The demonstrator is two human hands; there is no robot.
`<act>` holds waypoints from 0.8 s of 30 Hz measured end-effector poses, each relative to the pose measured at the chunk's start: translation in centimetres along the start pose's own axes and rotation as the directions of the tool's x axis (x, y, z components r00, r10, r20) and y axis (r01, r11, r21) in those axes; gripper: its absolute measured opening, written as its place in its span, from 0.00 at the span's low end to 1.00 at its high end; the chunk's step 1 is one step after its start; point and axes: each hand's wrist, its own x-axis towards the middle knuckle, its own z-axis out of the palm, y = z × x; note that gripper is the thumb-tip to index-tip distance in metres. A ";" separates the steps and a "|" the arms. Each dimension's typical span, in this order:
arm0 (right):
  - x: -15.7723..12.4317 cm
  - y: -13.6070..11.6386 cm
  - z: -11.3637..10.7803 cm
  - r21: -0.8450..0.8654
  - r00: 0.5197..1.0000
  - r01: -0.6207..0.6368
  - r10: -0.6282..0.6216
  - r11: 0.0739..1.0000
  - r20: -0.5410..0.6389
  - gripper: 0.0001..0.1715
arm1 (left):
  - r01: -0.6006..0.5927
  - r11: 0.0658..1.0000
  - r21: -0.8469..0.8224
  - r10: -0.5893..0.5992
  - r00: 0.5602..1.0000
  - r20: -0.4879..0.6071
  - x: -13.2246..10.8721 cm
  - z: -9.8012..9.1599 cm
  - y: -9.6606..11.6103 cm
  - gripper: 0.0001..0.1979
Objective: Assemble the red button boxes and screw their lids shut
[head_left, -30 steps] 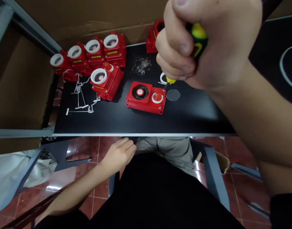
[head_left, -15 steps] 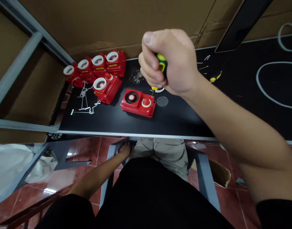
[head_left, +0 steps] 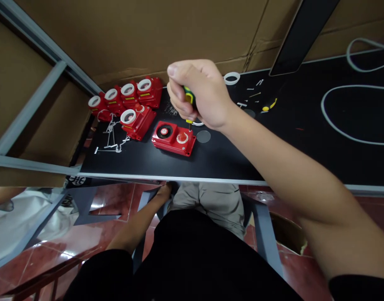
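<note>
My right hand (head_left: 198, 94) is closed around the green and yellow handle of a screwdriver (head_left: 189, 98). The screwdriver stands upright, its tip at the back right corner of a red box (head_left: 173, 139) with a black round opening and a small red dome. Beside that box, a clear disc (head_left: 203, 136) lies flat, and a white ring (head_left: 198, 123) shows partly behind my hand. My left hand (head_left: 164, 191) is low by the seat, below the table edge; its fingers are mostly hidden.
Several red boxes with white rings (head_left: 128, 89) line the back left, and another (head_left: 138, 121) sits before them. T-shaped metal pieces on white cord (head_left: 112, 138) lie at left. A loose white ring (head_left: 231, 78), yellow bits (head_left: 266, 108) and a pale cable (head_left: 326, 113) are to the right.
The view has shifted, so the table things appear further left and the loose ring at the back now shows. My right hand still grips the screwdriver at the same corner of the box.
</note>
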 end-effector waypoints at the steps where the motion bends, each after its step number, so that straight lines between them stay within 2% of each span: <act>1: -0.1 0.0 -0.1 -0.007 1.000 -0.010 0.010 1.000 0.019 0.47 | -0.015 1.000 -0.005 0.015 1.000 -0.013 -0.2 -0.8 0.3 0.24; 4: -0.2 -0.2 -0.1 -0.016 0.999 -0.013 0.014 1.000 0.049 0.45 | -0.084 0.996 -0.014 0.083 0.995 -0.061 -1.7 -2.4 0.9 0.23; 6: -0.2 -0.1 0.0 -0.011 0.999 0.008 -0.007 1.000 0.037 0.45 | -0.096 0.995 -0.006 0.096 0.993 -0.070 -3.4 -2.9 1.0 0.22; 9: 0.0 0.3 0.2 0.000 0.998 0.040 -0.040 0.999 0.042 0.44 | -0.019 0.999 0.033 0.019 1.000 0.005 -7.7 -3.4 1.0 0.23; 11: 0.1 0.4 0.1 -0.003 0.995 0.042 -0.041 0.999 0.092 0.41 | -0.012 0.998 0.056 0.009 0.999 0.050 -11.2 -4.3 1.4 0.14; 12: 0.2 0.3 0.0 -0.010 0.992 0.035 -0.034 0.999 0.119 0.40 | -0.031 0.998 0.062 0.028 0.998 0.058 -12.8 -5.1 1.9 0.13; 13: 0.2 0.3 -0.1 -0.015 0.990 0.029 -0.027 0.999 0.135 0.40 | -0.061 0.996 0.064 0.058 0.997 0.054 -14.1 -6.0 2.6 0.17; 15: 0.2 0.0 -0.3 -0.028 0.990 0.006 -0.002 1.000 0.141 0.40 | -0.139 0.987 0.078 0.139 0.990 0.003 -15.5 -8.5 4.8 0.20; 16: 0.1 -0.2 -0.4 -0.036 0.990 -0.013 0.018 0.999 0.140 0.40 | -0.205 0.972 0.112 0.210 0.977 -0.042 -15.4 -10.0 6.4 0.19; 18: 0.1 -0.4 -0.4 -0.057 0.988 -0.056 0.063 0.997 0.144 0.40 | -0.363 0.841 0.400 0.455 0.875 -0.163 -13.7 -12.9 10.0 0.14; 19: 0.2 -0.5 -0.5 -0.074 0.985 -0.075 0.086 0.994 0.152 0.39 | -0.373 0.774 0.511 0.532 0.822 -0.204 -12.3 -14.2 11.9 0.14; 20: 0.2 -0.6 -0.5 -0.093 0.981 -0.089 0.104 0.992 0.163 0.39 | -0.357 0.733 0.579 0.579 0.774 -0.255 -10.6 -15.3 13.7 0.15; 22: 0.4 -0.9 -0.7 -0.130 0.976 -0.092 0.116 0.987 0.186 0.37 | -0.331 0.691 0.643 0.631 0.710 -0.313 -7.7 -16.5 16.7 0.16; 24: 0.6 -1.3 -1.0 -0.168 0.976 -0.066 0.099 0.984 0.195 0.34 | -0.214 0.729 0.650 0.589 0.681 -0.436 -6.3 -16.7 17.9 0.17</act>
